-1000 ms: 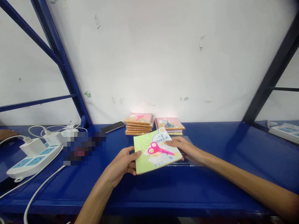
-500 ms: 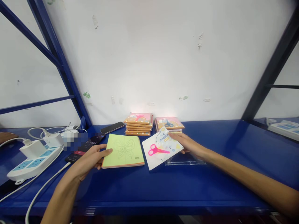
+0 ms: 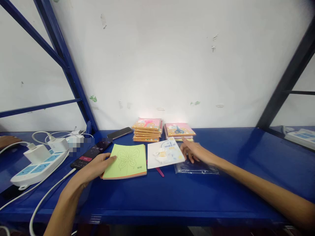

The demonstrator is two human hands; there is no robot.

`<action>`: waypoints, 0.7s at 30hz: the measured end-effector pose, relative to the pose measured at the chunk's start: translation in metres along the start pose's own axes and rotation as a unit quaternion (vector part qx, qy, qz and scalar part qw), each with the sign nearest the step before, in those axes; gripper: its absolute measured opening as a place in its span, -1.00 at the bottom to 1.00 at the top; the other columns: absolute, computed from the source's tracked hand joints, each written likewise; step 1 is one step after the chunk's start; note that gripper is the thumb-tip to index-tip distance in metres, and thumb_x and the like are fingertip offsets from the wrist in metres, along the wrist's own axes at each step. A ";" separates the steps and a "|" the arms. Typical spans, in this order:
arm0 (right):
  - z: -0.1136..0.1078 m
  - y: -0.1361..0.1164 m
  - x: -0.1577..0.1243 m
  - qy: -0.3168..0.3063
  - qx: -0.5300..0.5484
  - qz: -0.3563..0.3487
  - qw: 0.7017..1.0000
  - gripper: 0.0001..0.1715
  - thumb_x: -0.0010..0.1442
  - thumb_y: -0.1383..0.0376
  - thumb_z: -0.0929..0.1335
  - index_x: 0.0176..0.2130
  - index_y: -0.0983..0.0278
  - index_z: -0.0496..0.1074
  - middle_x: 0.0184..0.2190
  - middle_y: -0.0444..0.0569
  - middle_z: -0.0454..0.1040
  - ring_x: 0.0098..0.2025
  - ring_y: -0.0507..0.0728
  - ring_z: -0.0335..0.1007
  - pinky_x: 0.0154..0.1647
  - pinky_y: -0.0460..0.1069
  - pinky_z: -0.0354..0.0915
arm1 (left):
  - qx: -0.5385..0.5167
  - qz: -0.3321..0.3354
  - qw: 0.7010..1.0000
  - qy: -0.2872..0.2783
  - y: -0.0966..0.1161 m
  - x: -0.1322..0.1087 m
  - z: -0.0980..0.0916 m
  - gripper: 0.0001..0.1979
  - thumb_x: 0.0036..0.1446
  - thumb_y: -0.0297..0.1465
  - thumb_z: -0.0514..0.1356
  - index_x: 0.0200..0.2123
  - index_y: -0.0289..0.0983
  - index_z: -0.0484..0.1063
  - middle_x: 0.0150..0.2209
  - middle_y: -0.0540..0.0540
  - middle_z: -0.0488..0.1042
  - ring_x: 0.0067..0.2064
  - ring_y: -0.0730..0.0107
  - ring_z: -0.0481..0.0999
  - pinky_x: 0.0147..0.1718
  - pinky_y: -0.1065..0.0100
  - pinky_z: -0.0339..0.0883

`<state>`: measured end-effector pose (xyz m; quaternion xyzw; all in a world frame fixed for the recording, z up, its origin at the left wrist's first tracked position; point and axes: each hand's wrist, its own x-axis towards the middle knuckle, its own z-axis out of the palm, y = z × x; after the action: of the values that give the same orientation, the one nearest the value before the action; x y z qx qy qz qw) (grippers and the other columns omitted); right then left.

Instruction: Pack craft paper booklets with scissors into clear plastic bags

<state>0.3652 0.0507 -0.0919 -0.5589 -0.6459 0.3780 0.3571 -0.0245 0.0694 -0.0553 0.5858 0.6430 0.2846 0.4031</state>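
Observation:
A pad of coloured paper sheets (image 3: 126,162), its top one light green with a butterfly outline, is gripped at its left edge by my left hand (image 3: 102,165). Right of it, a white printed card (image 3: 166,155) lies at a slant over pink scissors (image 3: 160,172), which show only in part below the card. Beside the card's right edge is my right hand (image 3: 197,153), fingers apart and loosely bent; whether they touch the card I cannot tell. Below that hand lies a clear plastic bag (image 3: 197,168).
Two stacks of packaged paper sets, a taller left stack (image 3: 147,129) and a right stack (image 3: 179,130), stand near the wall. A dark phone (image 3: 119,133), a lit phone (image 3: 91,154) and a power strip (image 3: 40,167) with cables are at left. Another person's hand (image 3: 8,141) shows at far left.
The pink scissors have gone from the top of the white card to beneath it. The card has turned and lowered, and my right hand's fingers have come apart beside it.

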 end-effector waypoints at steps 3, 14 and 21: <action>-0.005 0.006 0.002 -0.044 -0.081 0.029 0.995 -0.03 0.35 -0.31 -0.05 -0.50 0.28 0.44 -0.53 0.05 0.50 -0.64 0.02 0.28 -0.61 -0.05 0.12 | 0.001 0.005 1.000 0.009 0.003 -0.002 0.001 -0.74 -0.21 -0.23 0.40 -0.44 -0.23 0.51 -0.47 -0.11 0.57 -0.28 0.01 0.57 -0.50 0.32 0.34; -0.068 0.008 0.012 0.194 -0.413 0.111 0.883 -0.15 0.38 -0.23 0.00 -0.30 0.27 0.52 -0.34 0.22 0.59 -0.30 0.35 0.52 -0.26 0.16 0.32 | 0.173 0.069 0.982 0.019 -0.010 0.018 0.002 -0.58 0.13 -0.10 0.13 -0.21 -0.30 0.58 -0.21 -0.26 0.67 -0.14 -0.12 0.64 -0.23 0.16 0.48; -0.068 0.040 0.029 0.139 -0.184 -0.011 0.973 -0.31 0.39 -0.08 0.20 0.38 0.08 0.13 -0.09 0.09 0.61 -0.39 0.17 0.53 -0.44 0.01 0.36 | 0.356 0.138 0.909 0.167 0.003 0.004 0.034 -0.35 0.21 -0.19 0.05 0.28 -0.45 0.32 0.10 -0.55 0.45 0.16 -0.47 0.43 0.11 -0.30 0.22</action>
<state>0.4404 0.0891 -0.0951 -0.6550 -0.6546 0.1670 0.3384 0.0056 0.0702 -0.0710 0.7173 0.6721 0.1834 0.0107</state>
